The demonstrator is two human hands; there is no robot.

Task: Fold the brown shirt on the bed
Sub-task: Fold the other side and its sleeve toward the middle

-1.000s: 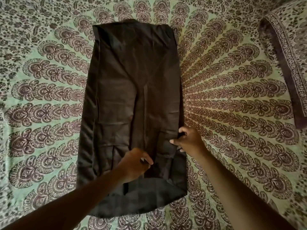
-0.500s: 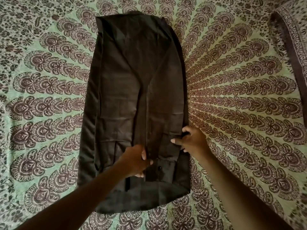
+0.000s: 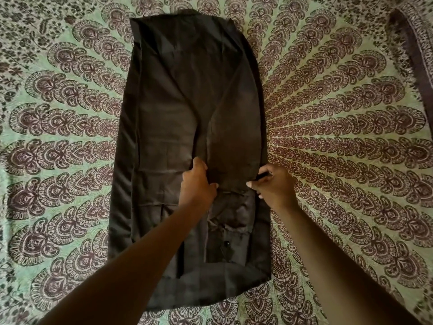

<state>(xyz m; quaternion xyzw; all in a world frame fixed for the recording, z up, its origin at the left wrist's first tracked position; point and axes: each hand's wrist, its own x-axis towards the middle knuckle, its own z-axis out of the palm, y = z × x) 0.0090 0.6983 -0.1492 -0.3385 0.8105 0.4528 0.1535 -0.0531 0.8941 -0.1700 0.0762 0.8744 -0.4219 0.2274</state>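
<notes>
**Both hands gripping a folded panel of the brown shirt on the bed**

The brown shirt (image 3: 187, 118) is lying flat and lengthwise on the bed (image 3: 339, 127), its sides already turned inward so that it is forming a long, narrow shape. It is resting on a green bedsheet (image 3: 61, 141) printed with a radiating brown pattern, roughly in the middle of the view.

The left hand (image 3: 198, 184) is closing its grip on the cloth near the shirt's centre line, fingers curled round a fold of fabric. The right hand (image 3: 273, 184) is pinching the shirt's right edge, thumb on top and fingers tucked under the cloth. Between the two hands a panel of fabric is being held, its lower edge sitting across the shirt between the thumbs.

Below the hands, creased fabric and a small dark button (image 3: 226, 242) are showing. A dark-bordered piece of patterned cloth (image 3: 412, 50) is lying at the upper right, well apart from the shirt.
</notes>
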